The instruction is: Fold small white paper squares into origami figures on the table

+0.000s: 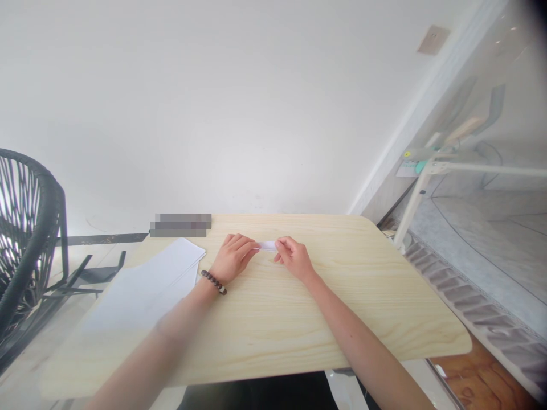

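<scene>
A small white strip of folded paper (267, 246) is stretched between my two hands, just above the table. My left hand (235, 256), with a dark bead bracelet (213, 281) at the wrist, pinches the strip's left end. Its right end sits between the thumb and fingers of my right hand (294, 256). The fingers partly cover both ends of the paper. Left of my left hand lie several white paper sheets (149, 290), overlapping one another; my left forearm passes over their edge.
The light wooden table (376, 319) stands against a white wall (256, 114). A blurred-out dark object (180, 225) is at its back left. A woven black chair (34, 228) stands to the left. On the right are a white metal frame (412, 210) and a grey covered bed or sofa (487, 228).
</scene>
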`<control>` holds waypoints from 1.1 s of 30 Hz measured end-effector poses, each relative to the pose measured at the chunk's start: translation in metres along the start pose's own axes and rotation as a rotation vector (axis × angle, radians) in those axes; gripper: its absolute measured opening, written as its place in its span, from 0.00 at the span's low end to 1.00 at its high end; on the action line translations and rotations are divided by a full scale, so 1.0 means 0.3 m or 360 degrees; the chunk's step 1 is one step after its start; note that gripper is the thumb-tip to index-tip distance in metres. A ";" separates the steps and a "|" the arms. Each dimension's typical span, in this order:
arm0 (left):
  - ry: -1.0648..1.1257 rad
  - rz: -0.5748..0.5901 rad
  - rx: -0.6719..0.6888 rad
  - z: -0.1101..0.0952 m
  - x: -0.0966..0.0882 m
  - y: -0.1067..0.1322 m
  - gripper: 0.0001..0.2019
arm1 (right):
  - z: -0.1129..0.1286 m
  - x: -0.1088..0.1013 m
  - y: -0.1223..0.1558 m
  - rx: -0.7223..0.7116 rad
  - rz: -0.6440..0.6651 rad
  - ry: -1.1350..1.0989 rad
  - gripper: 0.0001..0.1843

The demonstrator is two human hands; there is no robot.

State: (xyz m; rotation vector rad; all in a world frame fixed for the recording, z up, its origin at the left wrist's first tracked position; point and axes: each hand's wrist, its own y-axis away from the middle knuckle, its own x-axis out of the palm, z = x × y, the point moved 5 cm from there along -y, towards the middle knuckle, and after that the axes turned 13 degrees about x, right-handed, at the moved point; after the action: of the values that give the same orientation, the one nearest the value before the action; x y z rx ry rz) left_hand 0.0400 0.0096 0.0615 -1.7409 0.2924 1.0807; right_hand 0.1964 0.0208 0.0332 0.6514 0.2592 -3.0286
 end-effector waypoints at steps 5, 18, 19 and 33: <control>0.0038 -0.0047 -0.0108 0.029 0.008 0.012 0.09 | 0.053 -0.023 0.016 -0.0318 -0.0201 0.0192 0.11; 0.0199 -0.0056 -0.0181 0.026 0.008 0.015 0.10 | 0.064 0.012 0.029 -0.0575 -0.0222 0.0638 0.16; 0.0204 -0.0055 -0.0183 0.025 0.008 0.015 0.10 | 0.063 0.013 0.029 -0.0571 -0.0222 0.0639 0.16; 0.0160 0.0001 0.0015 0.010 0.020 0.008 0.10 | 0.066 0.005 0.022 -0.0514 -0.0247 0.0568 0.11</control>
State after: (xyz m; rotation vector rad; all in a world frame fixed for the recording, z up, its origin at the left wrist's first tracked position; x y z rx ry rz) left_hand 0.0403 0.0127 0.0552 -1.7900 0.3597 0.9925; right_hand 0.1875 0.0111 0.0493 1.1791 0.8238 -2.8829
